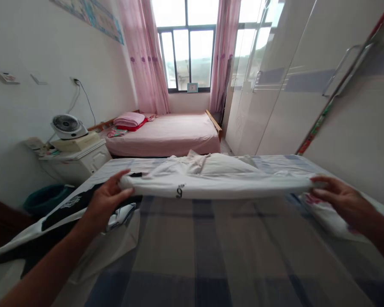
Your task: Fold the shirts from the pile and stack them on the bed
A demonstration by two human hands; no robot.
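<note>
Plaid bed [211, 256] lay under a soft, light, floppy white shirt [217, 183], folded long and held just above it, best gripped at both ends, where the left hand [107, 202] and right hand [342, 200] fingers pinched it.

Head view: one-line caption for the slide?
Both hands, left hand and right hand, hold a folded white garment by its ends above a plaid bedsheet.

Bare checked sheet [211, 251] lies open between black garment [67, 209] and wardrobe [355, 128].
</note>
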